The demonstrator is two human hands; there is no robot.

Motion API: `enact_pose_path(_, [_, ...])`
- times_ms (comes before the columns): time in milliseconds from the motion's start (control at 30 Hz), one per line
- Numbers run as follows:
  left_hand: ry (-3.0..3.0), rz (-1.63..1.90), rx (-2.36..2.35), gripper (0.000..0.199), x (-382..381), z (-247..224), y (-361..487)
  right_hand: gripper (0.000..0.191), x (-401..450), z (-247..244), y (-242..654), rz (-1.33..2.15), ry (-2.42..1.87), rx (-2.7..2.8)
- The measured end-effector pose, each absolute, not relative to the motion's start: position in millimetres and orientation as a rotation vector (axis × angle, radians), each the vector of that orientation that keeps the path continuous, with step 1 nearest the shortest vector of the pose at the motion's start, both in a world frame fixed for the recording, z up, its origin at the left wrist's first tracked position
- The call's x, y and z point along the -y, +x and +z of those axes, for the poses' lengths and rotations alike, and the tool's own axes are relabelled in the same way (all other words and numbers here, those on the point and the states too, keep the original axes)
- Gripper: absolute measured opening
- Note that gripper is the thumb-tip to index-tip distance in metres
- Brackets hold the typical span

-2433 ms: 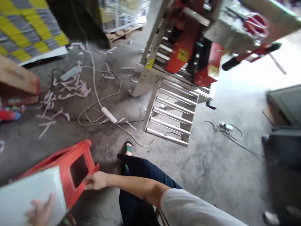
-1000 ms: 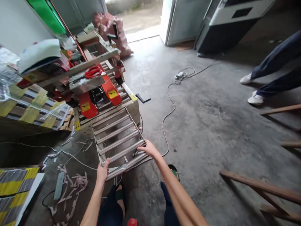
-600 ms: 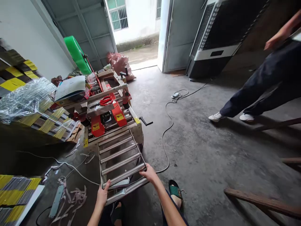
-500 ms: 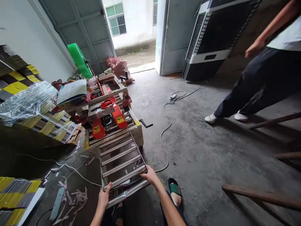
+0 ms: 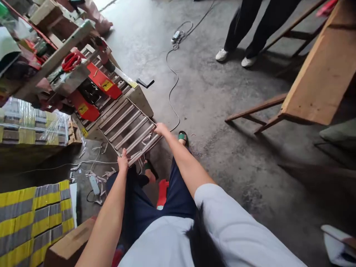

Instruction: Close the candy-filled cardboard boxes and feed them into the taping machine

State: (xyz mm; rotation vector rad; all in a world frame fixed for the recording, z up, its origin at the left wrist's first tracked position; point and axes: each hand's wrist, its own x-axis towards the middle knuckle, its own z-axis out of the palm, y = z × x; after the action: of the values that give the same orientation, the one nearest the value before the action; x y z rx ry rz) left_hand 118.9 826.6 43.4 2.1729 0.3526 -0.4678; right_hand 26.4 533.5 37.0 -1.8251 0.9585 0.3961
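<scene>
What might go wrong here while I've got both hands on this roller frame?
A pinch is possible where your left hand and right hand grip the roller frame. The grey cable runs close to your right sandal, so it might trip you. The red scissors lie on the machine; a jolt might knock them off.

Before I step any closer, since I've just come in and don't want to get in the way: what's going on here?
One person's left hand and right hand grip opposite sides of a roller frame, at the near end of a machine with red guards. Another person's legs show beyond, near a wooden bench.
</scene>
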Motion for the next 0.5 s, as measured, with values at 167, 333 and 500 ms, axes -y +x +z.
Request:
enact_pose_path(167, [2.188, -0.481, -0.346, 0.059, -831.3, 52.8, 136.8, 0.034, -547.9, 41.8, 48.1, 0.336, -1.749, -1.124])
enact_pose_path(333, [2.254, -0.534, -0.361, 0.061, -825.5, 63.3, 155.5, 0.034, -548.9, 43.6, 70.2, 0.297, -1.651, -1.167])
enact_pose_path(500, [2.294, -0.537, -0.412, 0.067, -825.7, 69.5, 176.6, 0.033, -550.1, 46.1, 88.1, 0.281, -1.602, -1.144])
